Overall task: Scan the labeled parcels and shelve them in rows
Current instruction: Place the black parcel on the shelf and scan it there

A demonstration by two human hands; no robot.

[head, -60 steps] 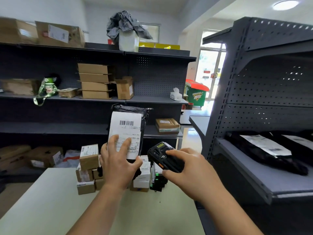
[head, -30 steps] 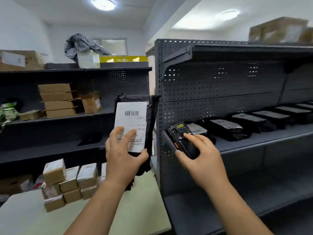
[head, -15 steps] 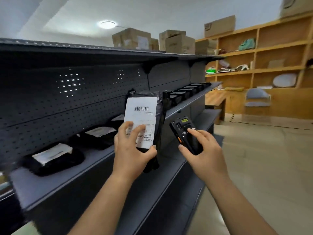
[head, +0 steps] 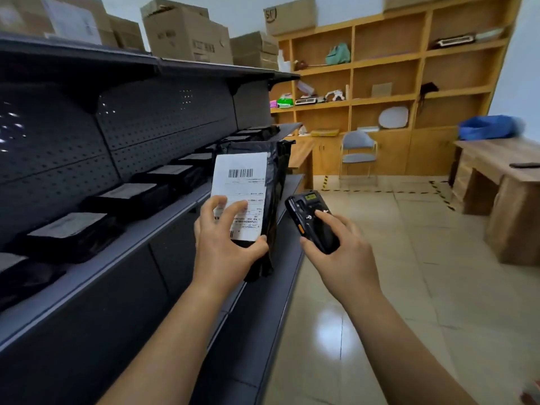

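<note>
head | left hand [head: 225, 252] grips parcel [head: 273, 182] upright | scanner [head: 314, 222] beside

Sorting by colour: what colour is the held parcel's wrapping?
Black parcel, white label; head view shows it best.

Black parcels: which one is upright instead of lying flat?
The parcel the left hand grips, held upright with its barcode label facing the camera; the other parcels lie flat in a row on the grey shelf, labels up.
</note>
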